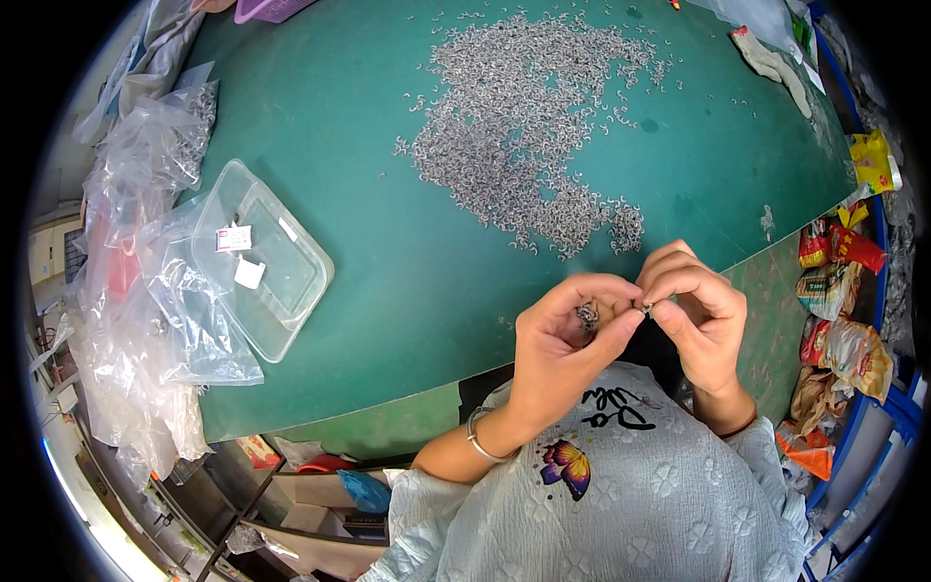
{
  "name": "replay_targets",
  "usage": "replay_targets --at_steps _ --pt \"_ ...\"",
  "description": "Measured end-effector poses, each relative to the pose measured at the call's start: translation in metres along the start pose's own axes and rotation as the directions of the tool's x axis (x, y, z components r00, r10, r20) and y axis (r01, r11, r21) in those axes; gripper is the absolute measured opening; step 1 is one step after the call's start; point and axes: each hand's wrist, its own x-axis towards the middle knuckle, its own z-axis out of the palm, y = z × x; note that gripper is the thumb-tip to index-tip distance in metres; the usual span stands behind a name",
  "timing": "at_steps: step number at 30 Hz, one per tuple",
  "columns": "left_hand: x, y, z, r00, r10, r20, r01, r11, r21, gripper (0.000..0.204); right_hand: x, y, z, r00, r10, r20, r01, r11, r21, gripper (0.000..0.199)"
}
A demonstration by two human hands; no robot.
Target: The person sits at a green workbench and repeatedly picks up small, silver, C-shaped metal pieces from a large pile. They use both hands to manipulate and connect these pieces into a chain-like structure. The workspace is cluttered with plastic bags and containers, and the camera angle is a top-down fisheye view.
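Looking down from the head view: left hand (562,335) curled palm-up just above the lap, fingers bent inward, cupping a small cluster of metal rings (587,315) in the hollow of the palm. Thumb stretched rightward to meet the other hand. Silver bracelet (477,438) circling the wrist below it.

Right hand (703,315) just beside the left, touching it at the fingertips, fingers folded down and pinching a tiny metal piece (647,307) between thumb and forefinger. That piece sitting at the meeting point of both hands, immediately right of the cupped cluster.

Beyond the knuckles, farther up the green table (388,291), spread in a broad loose heap of small metal rings (529,136), nearest edge lying not far above the right hand's fingers, well apart from both palms.

Off to the left of the left hand, well apart: clear plastic tray (276,262) with small paper tags inside, resting partly on crumpled clear plastic bags (145,291).

To the right of the right hand, past the table's edge: colourful snack packets (834,320) stacked in a blue rack. Far above that hand, near the table's top corner, a pale glove (771,63).
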Motion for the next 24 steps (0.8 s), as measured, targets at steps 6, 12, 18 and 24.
replay_targets --at_steps 6,12,18,24 --pt "-0.001 -0.001 -0.002 0.999 0.038 0.024 -0.039 0.998 0.046 0.019 -0.003 0.002 0.003 0.998 0.066 0.006 -0.066 0.984 0.166 0.008" --pt "0.000 -0.002 -0.002 0.998 0.063 0.020 -0.065 0.990 0.127 0.020 -0.005 0.004 0.004 0.996 0.092 -0.003 -0.090 0.979 0.183 0.007" --pt "0.006 -0.010 -0.013 0.988 -0.154 0.017 0.153 0.955 -0.255 0.011 -0.002 0.012 -0.002 0.996 0.093 0.009 -0.094 0.995 0.031 0.005" --pt "0.007 -0.012 -0.025 0.948 -0.314 0.046 0.301 0.844 -0.444 0.006 0.015 0.051 -0.032 0.977 -0.037 -0.208 -0.109 0.755 -0.647 0.012"
